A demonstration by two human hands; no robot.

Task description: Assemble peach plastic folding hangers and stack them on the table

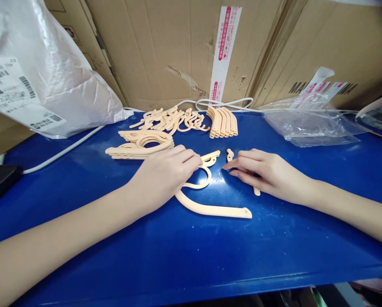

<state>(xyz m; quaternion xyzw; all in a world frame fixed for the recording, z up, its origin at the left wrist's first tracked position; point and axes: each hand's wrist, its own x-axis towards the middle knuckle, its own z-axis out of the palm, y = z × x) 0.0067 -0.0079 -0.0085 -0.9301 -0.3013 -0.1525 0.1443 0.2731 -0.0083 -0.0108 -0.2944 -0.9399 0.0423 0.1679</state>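
Observation:
My left hand is closed over a beige plastic hanger piece with a long curved bar and a loop. Its fingers cover much of the piece, which lies at or just above the blue table. Another slim beige end shows beyond my left fingertips. On the right, my right hand rests low with fingers stretched leftward over the table. A small beige twisted end shows at its fingertips, and a beige tip pokes out below the palm. The hand hides whether these two are one piece.
Behind the hands lie a stack of looped hanger pieces, a pile of beige hooks and a row of bent arms. A white cable, clear plastic bag, white parcel and cardboard boxes line the back. A black object sits left.

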